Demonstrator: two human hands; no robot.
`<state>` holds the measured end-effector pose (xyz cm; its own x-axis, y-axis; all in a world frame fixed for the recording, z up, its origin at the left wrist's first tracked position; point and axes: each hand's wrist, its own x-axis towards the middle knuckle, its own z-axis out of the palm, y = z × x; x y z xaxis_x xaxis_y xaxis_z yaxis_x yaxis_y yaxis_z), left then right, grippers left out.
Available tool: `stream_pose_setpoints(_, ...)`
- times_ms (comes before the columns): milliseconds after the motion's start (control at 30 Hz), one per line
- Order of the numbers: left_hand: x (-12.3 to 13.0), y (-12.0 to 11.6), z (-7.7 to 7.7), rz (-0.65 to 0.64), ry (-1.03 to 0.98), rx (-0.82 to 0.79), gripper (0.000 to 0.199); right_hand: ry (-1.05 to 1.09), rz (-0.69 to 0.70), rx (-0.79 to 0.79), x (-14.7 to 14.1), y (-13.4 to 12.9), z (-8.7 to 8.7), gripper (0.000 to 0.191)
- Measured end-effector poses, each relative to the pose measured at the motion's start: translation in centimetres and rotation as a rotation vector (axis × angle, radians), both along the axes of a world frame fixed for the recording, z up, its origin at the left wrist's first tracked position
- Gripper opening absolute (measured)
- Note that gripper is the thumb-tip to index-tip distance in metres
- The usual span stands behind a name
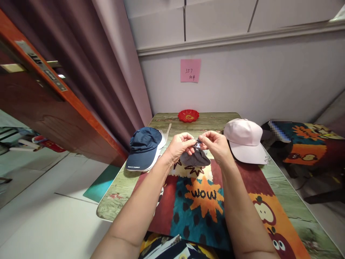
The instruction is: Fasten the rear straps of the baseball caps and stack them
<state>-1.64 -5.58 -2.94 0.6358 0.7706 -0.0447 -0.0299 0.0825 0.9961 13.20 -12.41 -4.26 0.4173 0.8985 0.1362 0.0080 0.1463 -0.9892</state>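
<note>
A dark grey cap (195,158) lies at the middle of the table, partly hidden behind my hands. My left hand (183,144) pinches one end of the cap's dark strap, thumb against forefinger. Facing it, my right hand (212,144) pinches the other end. The two strap ends meet or nearly meet between my fingertips; whether they are joined is too small to tell. To the left rests a navy cap (145,147) with white lettering on its brim. A pale pink cap (244,138) sits to the right, brim toward me.
A red scalloped dish (188,116) stands at the table's back edge. A colourful printed cloth (199,212) covers part of the wood-patterned table (118,196). A pink note (190,71) is on the wall. On the left are a curtain (107,72) and an open door (54,100).
</note>
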Motion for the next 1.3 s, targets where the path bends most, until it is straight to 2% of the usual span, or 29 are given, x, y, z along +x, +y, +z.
stream_pose_setpoints(233, 0.1, -0.3, -0.2, 0.008, -0.047, -0.002, 0.036, -0.037, -0.01, -0.01, 0.3, 0.3, -0.4, 0.028)
stream_pose_setpoints(433, 0.1, -0.2, -0.5, 0.025, -0.073, -0.002, 0.035, -0.032, -0.006, -0.025, 0.2, 0.6, -1.0, 0.026)
stream_pose_setpoints(733, -0.4, -0.9, -1.2, 0.085, -0.092, -0.054, 0.031, -0.061, 0.027, -0.015, -0.2, 0.3, -0.6, 0.026)
stream_pose_setpoints(1033, -0.4, -0.8, -1.0, 0.08, -0.126, -0.079, 0.035, -0.058, 0.088, 0.011, -0.2, -0.1, -0.2, 0.026)
stream_pose_setpoints(1200, -0.4, -1.1, -0.9, 0.057, -0.157, -0.072, 0.04, -0.071, 0.013, 0.019, -0.3, -0.1, -0.2, 0.023)
stream_pose_setpoints(1300, -0.3, -1.4, -1.1, 0.093, -0.173, -0.036, 0.043, -0.096, -0.02, 0.006, -0.5, 0.0, -0.2, 0.022)
